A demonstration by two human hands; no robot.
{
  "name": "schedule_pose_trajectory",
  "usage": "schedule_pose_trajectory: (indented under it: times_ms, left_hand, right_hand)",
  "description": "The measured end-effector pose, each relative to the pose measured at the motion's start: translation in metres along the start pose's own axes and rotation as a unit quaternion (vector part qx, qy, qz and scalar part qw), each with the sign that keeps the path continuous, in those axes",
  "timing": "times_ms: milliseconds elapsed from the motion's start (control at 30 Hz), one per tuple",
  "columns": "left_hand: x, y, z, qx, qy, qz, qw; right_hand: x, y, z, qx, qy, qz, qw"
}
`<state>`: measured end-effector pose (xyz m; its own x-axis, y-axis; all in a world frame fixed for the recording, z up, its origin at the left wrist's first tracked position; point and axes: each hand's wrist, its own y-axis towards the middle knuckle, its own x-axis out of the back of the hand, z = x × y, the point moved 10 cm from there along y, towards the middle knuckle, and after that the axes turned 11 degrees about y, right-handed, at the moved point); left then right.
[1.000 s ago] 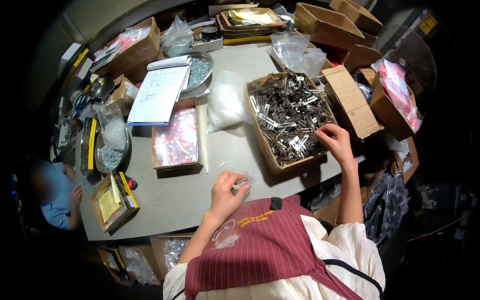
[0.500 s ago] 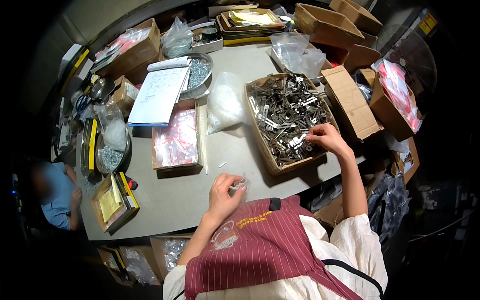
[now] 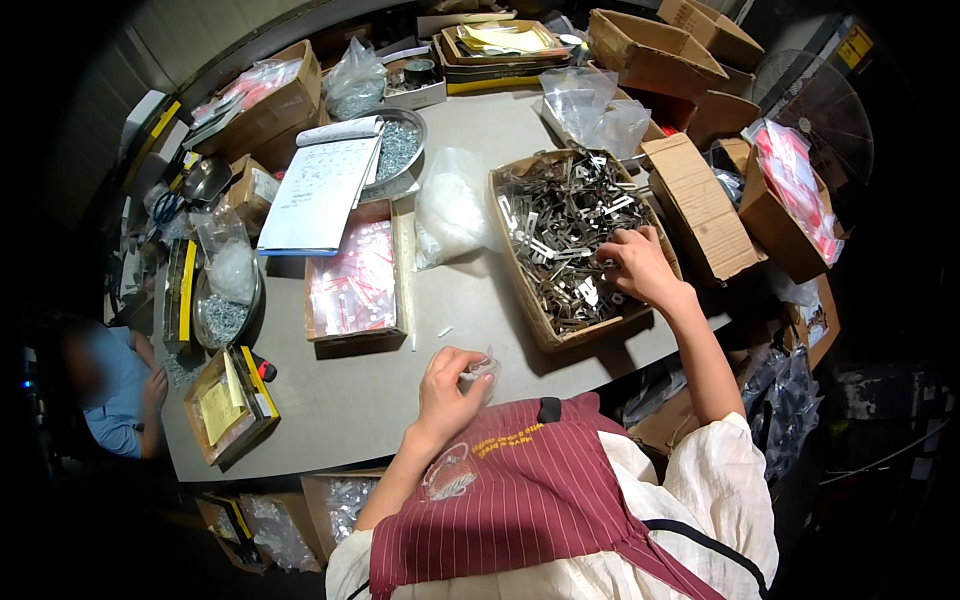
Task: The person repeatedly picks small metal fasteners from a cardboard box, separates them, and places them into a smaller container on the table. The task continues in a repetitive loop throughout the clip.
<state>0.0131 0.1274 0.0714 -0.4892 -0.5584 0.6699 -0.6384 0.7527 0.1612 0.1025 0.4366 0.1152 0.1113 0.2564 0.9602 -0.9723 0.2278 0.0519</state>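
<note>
Close to the table's near edge, my left hand (image 3: 450,394) is closed on a small clear plastic bag (image 3: 483,364), pinched between thumb and fingers. My right hand (image 3: 640,262) reaches into a cardboard box (image 3: 542,333) at the right of the table. Its fingers are bent down onto a heap of slotted metal brackets (image 3: 565,225), some dark and some shiny. What the fingertips grip is hidden among the pieces. A small white strip (image 3: 445,331) lies on the table beyond my left hand.
Left of centre stands a box of red-and-white printed bags (image 3: 352,285), partly under a notepad (image 3: 318,190). A white plastic bag (image 3: 450,210) lies beside it. Metal bowls of screws (image 3: 402,145) stand farther back. A flattened-top carton (image 3: 702,205) borders the bracket box. Someone in blue (image 3: 112,400) sits at far left.
My right hand has shifted slightly farther away and left over the bracket heap, its fingers now deeper among the pieces. My left hand has stayed in place with the bag.
</note>
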Motion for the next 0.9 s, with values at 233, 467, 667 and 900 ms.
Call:
schedule_pose_trajectory:
  times_ms: [233, 467, 667, 900]
  left_hand:
    - [0.001, -0.001, 0.0, -0.012, 0.006, -0.004, 1.0]
    - [0.0, 0.005, -0.007, -0.038, 0.02, -0.008, 0.999]
    - [0.013, 0.014, -0.033, -0.095, 0.047, -0.068, 0.992]
    - [0.02, 0.023, -0.052, -0.109, 0.029, -0.092, 0.989]
  right_hand:
    - [-0.014, -0.007, 0.003, 0.054, -0.041, 0.04, 0.997]
    - [-0.003, -0.008, 0.012, 0.094, -0.032, 0.055, 0.993]
    - [0.04, -0.015, 0.078, 0.072, 0.283, 0.061, 0.954]
    - [0.021, -0.014, 0.151, 0.109, 0.336, 0.1, 0.93]
